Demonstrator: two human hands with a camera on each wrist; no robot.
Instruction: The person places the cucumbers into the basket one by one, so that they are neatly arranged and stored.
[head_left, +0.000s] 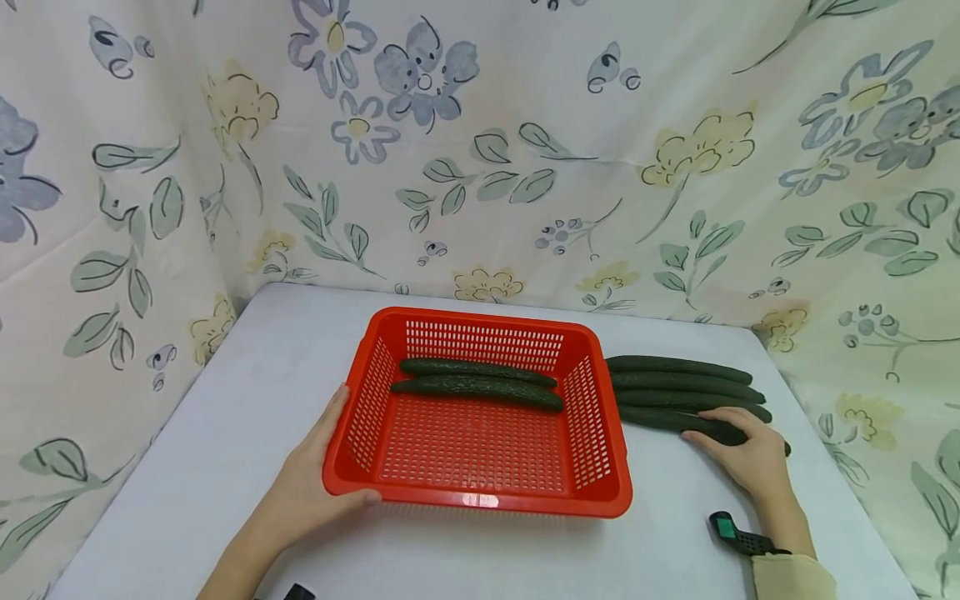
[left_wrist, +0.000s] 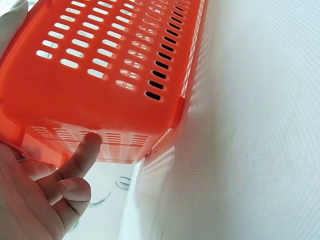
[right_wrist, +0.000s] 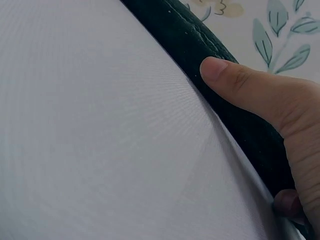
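On my feed, the right hand's (head_left: 750, 454) thumb (right_wrist: 218, 71) presses the near side of the front cucumber (head_left: 652, 418), with fingers over its far side: a pinch toward the right end. The fruit runs between the fingertips, its right tip poking out past the hand. I can't tell if it is off the table.

The left hand (head_left: 318, 477) is clamped on the near-left corner of a red perforated plastic basket (head_left: 551, 505), thumb along the front rim, fingers against the left side. In my left wrist view one fingertip touches the slotted wall.

On the front rim I see a small pale patch (head_left: 480, 501); I can't tell whether it is a label or glare. Two cucumbers (head_left: 480, 387) lie side by side inside, toward the back wall. Three more cucumbers (head_left: 682, 383) lie just behind the pinched one, their left ends hidden by the basket.

A black wrist device (head_left: 750, 542) sits by a beige sleeve (head_left: 795, 577). White table (head_left: 480, 562) below, floral curtain (head_left: 450, 242) behind.
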